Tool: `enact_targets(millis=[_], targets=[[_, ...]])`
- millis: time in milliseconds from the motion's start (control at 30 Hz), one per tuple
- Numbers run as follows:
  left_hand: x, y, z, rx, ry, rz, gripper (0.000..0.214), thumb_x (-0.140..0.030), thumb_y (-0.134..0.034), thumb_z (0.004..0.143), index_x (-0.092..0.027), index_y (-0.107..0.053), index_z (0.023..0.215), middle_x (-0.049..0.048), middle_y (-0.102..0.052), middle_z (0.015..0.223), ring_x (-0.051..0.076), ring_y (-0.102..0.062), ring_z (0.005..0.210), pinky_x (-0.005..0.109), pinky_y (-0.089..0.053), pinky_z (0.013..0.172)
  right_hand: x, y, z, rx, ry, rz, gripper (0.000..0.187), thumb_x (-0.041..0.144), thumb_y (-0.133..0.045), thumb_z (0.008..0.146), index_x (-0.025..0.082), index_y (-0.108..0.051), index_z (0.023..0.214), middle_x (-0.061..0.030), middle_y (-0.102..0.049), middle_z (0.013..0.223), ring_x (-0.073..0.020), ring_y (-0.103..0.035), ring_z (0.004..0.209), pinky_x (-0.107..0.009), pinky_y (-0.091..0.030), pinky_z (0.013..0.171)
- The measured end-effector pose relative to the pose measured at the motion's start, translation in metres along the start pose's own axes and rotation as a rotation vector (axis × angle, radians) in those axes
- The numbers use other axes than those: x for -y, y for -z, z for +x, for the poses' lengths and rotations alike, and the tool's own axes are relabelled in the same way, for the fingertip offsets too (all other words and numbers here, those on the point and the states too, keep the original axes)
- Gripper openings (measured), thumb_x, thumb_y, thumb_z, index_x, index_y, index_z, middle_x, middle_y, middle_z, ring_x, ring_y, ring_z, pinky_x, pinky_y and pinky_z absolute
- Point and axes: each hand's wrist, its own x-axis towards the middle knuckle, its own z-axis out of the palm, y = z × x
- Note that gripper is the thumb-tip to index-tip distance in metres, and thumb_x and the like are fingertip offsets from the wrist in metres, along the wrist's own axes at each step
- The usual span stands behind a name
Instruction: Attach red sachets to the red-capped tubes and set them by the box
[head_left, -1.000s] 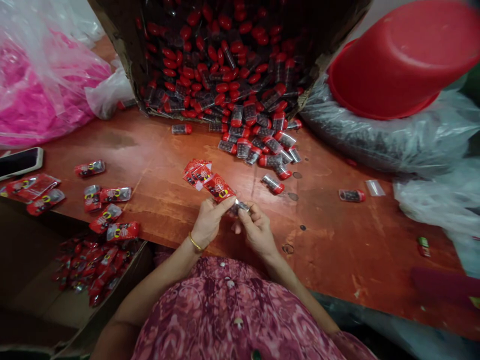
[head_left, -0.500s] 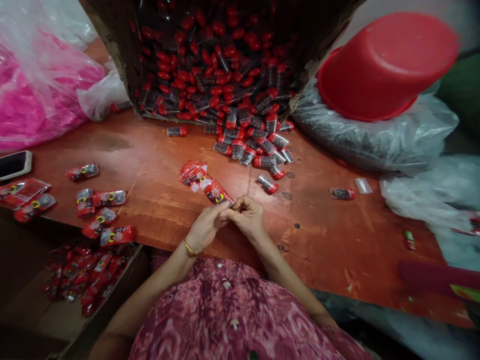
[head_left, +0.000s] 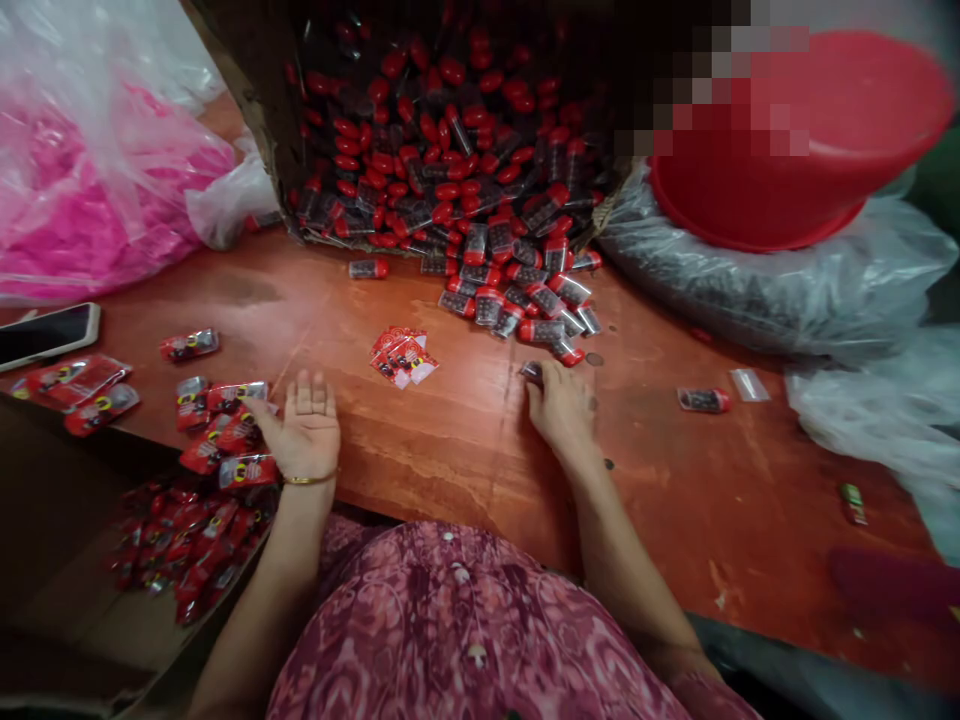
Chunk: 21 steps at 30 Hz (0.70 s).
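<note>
My left hand is turned palm up with its fingers apart, holding nothing. Beside its thumb lie several small bottles in red printed wrappers, near the table's left front edge. Over to the right, my right hand has its fingers closed round a small red-capped bottle. Only the bottle's dark, clear-walled end shows; the hand covers the rest. Between the hands lies a fanned pile of red printed labels.
A cardboard box on its side spills red-capped bottles onto the table. Below left stands an open carton of wrapped bottles. A phone lies left; a red bucket rests upside down on a plastic bag.
My hands have moved apart. The label that was between them has left them, and another red wrapped piece lies at the left group. My right hand has closed on a bottle.
</note>
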Motion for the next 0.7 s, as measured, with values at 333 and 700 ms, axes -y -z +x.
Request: enact_targets(millis=[333,700], targets=[[0.055,-0.040,0.010,0.544,-0.615,1.423,0.024,-0.029,-0.067,0.069,-0.023,-0.072,0.092,0.0111,-0.050,0.135,0.036,-0.026,0.135,0.052,-0.012,0.109,0.014,-0.019,-0.014,0.007,0.385,0.154,0.041,0.009,-0.041,0.075,0.015,-0.056,0.112,-0.0154,-0.048,0.133,-0.0310,-0.029,0.135,-0.058,-0.026,0.104],[0.053,-0.035,0.001,0.520,-0.854,1.595,0.023,-0.031,-0.053,0.082,-0.026,-0.072,0.095,0.0077,-0.060,0.124,0.032,-0.044,0.125,0.055,-0.027,0.104,0.053,-0.003,-0.015,-0.114,0.175,0.578,0.016,0.028,-0.052,0.082,0.020,-0.064,0.089,-0.0082,-0.068,0.090,-0.0207,-0.062,0.089,-0.039,-0.047,0.084]])
